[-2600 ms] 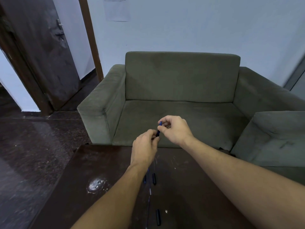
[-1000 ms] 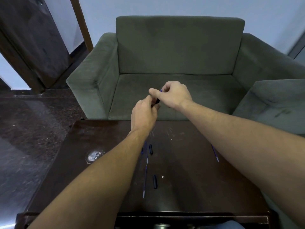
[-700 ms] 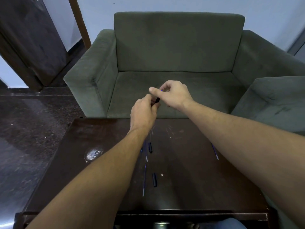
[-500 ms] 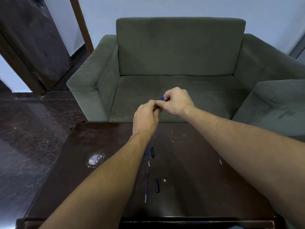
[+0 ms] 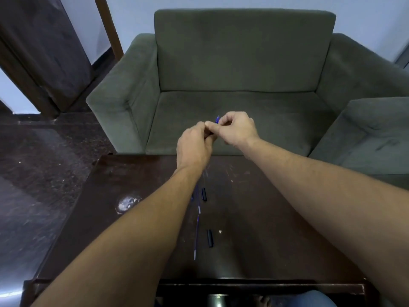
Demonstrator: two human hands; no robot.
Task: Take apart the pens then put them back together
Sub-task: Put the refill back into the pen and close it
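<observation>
Head view: left hand [image 5: 194, 147], right hand [image 5: 236, 129] both pinch blue pen [image 5: 217, 119]; loose parts [image 5: 209, 238] on table [image 5: 254, 207].

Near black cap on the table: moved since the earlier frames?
No. The near black cap still lies between the blue refill and the white speck on the table, as before; only the camera view shifted.

the room is dim, with soft, flat light and no hard shadows. the dark worktop [image 5: 254, 218] carries a dull sheen, and the glossy floor [image 5: 33, 196] brightens to a pale glare at the lower left corner. the wide lens bows the sofa [image 5: 243, 63] and door frame [image 5: 108, 25] outward towards the edges. detail is soft throughout, and the blue pen [image 5: 217, 119] is too small to resolve.
</observation>
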